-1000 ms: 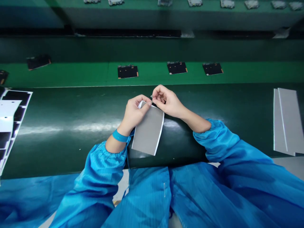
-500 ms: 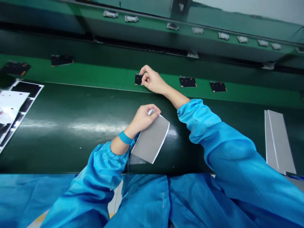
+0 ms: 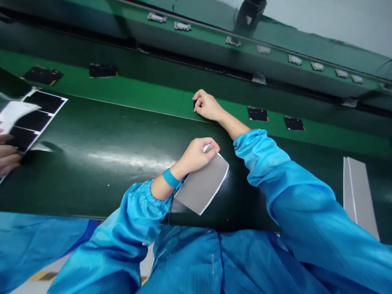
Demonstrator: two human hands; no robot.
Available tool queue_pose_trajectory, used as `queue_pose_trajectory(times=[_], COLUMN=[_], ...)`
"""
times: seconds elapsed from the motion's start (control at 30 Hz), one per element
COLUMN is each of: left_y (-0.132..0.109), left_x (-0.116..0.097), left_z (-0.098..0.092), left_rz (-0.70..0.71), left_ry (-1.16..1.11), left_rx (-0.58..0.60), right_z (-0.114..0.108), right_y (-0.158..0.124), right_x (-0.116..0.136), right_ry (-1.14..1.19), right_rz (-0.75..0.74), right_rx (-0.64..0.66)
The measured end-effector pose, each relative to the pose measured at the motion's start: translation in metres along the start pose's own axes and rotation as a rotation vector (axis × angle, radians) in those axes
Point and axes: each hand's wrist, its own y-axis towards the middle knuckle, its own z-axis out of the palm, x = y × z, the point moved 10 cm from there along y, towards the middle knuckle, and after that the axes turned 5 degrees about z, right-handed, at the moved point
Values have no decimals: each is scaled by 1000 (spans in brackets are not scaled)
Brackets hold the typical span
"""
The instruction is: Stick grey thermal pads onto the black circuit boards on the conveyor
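Note:
In the head view my left hand (image 3: 199, 154) is closed on a small stack of grey sheets (image 3: 203, 183) with white edges, its thumb across the top corner. The sheets are tilted above the dark green worktop. My right hand (image 3: 208, 107) reaches to the bright green strip behind the worktop. Its thumb and fingers are closed on a black circuit board (image 3: 194, 105), of which only the left edge shows. Two similar black boards, a nearer one (image 3: 257, 114) and a farther one (image 3: 294, 123), lie to the right of that hand.
Two more black boards (image 3: 103, 70) lie left on the strip. At the far left a co-worker's hand (image 3: 8, 157) is by a white-framed sheet with black panels (image 3: 45, 102). Grey strips (image 3: 359, 196) lie right. Several small parts (image 3: 183, 26) line the upper ledge.
The view has shifted, so most things appear farther right and lower. My right hand covers more of the board. A co-worker's hand has come into view at left, and the white sheet there is now curled.

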Motion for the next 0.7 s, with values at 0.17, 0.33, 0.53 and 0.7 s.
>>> queue_pose_trajectory(times=[0.17,0.33,0.53,0.7], left_y=[-1,0,0,-1], left_x=[-1,-1,-4,-1], left_z=[-1,-1,0,1], left_rz=[5,-1,12,5], left_ry=[-17,-12,-17,-19], left_rx=[-6,-6,6,8], right_z=[-6,-11,-12,-14], right_y=[-4,-9,-19,-23], right_x=[-6,-9,-8,-6], right_ry=[-79,-174,-358,-515], right_rz=[11,0,38,103], right_rx=[-27,-50,-24,-52])
